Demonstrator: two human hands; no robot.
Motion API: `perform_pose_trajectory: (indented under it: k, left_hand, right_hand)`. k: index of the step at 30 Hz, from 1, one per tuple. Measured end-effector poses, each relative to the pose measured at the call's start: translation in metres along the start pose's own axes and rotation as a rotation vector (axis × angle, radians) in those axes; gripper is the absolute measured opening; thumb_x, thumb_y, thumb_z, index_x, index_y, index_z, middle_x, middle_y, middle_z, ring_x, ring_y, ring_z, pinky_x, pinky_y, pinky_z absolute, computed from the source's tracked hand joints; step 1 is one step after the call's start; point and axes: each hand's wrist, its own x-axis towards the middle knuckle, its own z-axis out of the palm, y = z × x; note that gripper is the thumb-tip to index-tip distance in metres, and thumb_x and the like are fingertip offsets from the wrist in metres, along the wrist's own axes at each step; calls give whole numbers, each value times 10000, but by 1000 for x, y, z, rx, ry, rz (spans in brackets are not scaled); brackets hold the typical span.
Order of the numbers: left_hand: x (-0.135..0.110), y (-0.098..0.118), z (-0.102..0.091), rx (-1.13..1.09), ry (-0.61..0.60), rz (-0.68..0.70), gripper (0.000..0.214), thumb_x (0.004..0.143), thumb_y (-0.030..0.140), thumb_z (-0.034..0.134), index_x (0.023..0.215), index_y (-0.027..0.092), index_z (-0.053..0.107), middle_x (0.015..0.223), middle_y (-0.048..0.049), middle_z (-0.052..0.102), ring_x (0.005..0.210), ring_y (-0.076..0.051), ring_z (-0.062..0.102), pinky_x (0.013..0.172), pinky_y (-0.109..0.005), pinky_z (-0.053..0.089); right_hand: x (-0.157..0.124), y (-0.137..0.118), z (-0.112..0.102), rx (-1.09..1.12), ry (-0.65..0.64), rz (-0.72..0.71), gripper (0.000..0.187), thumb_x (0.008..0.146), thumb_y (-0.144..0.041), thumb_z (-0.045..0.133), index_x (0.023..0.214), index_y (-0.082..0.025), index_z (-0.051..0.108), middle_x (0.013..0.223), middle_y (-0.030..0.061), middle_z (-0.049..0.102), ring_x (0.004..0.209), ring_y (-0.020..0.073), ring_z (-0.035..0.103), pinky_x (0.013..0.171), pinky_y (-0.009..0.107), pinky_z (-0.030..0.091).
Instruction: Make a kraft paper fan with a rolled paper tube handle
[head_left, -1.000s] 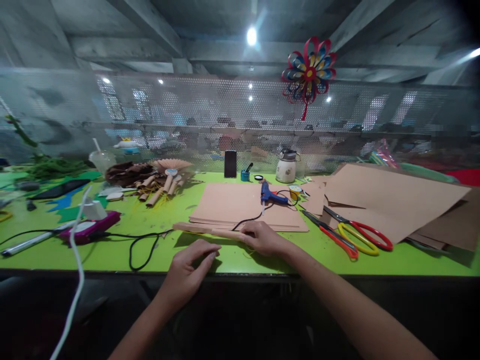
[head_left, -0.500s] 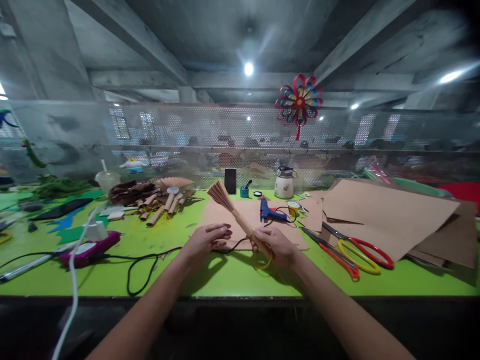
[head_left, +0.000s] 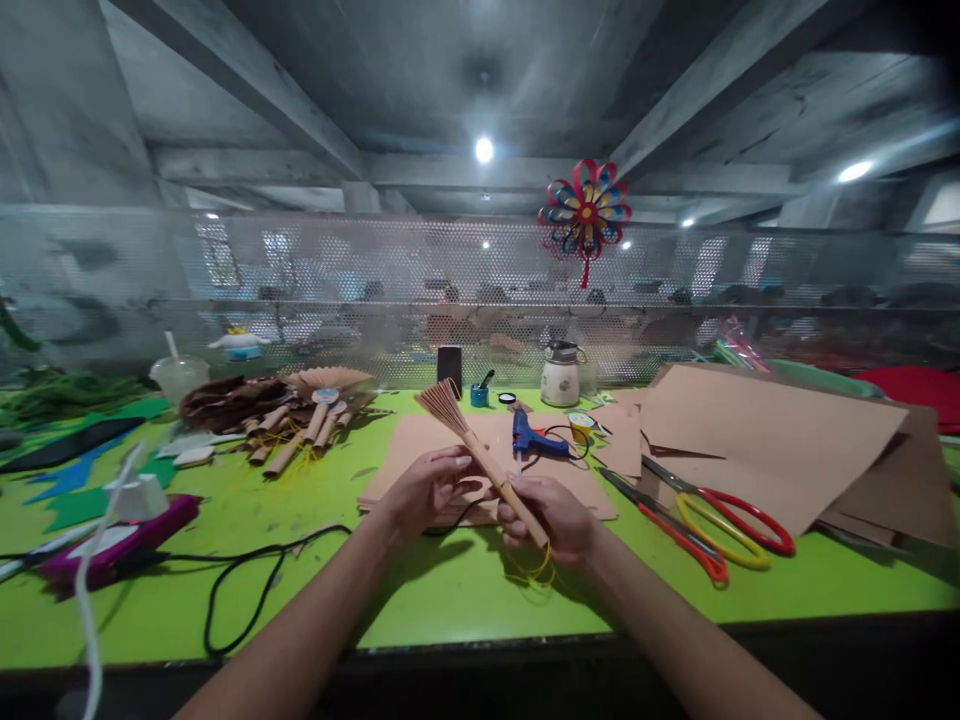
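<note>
My right hand grips the lower end of a folded brown paper fan, held slanted above the green table with its pleated top pointing up and left. A yellow string dangles from its bottom end. My left hand pinches the fan's middle with thumb and fingers. Below both hands lies a stack of brown paper sheets.
A blue glue gun with a black cord lies on the stack. Red and yellow scissors lie to the right beside large brown sheets. Finished paper rolls sit left; a pink device and cables near left.
The fan lay flat on the table a second ago; my right hand lifted it upright and slanted, and my left hand has come up and closed on its middle.
</note>
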Motion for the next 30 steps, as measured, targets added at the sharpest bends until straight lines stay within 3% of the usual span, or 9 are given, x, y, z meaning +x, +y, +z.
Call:
perform_pose_trajectory:
  k: [6,11,15,20,26,30]
  left_hand:
    - [-2,-3,-3,66,41,3,315,786,253,667,1067,110,659,979,-136,675,857,-200,621,795,-328,497]
    - [-3,-3,-2,96,43,15,278,788,304,667,976,99,684,949,-141,683,836,-201,619,777,-325,489]
    - [-1,-5,-6,98,104,16,256,749,305,707,904,102,698,875,-115,694,754,-168,615,729,-290,483]
    - [2,-6,-10,82,218,37,264,668,269,774,871,112,711,838,-86,696,685,-136,596,684,-264,469]
    - [1,-1,-8,-69,209,109,326,692,291,764,958,111,704,870,-92,688,758,-157,606,753,-307,470]
    - [-1,1,-8,-104,247,91,363,683,308,773,968,92,707,824,-91,685,714,-142,592,723,-291,458]
  right_hand:
    - [-1,5,3,-71,39,-16,236,883,-323,501,831,-106,574,598,0,512,420,64,432,482,217,408]
    - [-2,7,8,-163,118,-28,292,874,-397,520,823,-114,567,590,1,537,418,71,467,475,217,424]
    - [1,9,11,-361,190,-88,405,827,-523,569,852,-119,573,613,9,578,437,84,514,449,207,414]
    - [5,5,19,-626,268,-74,459,718,-584,650,747,-138,544,583,-6,581,406,78,503,404,190,359]
    - [18,-8,41,-758,257,-74,424,752,-572,592,761,-154,521,557,-16,571,414,80,489,379,181,305]
    - [36,-2,38,-788,266,-150,418,773,-578,561,739,-165,497,518,-36,534,388,75,452,384,192,319]
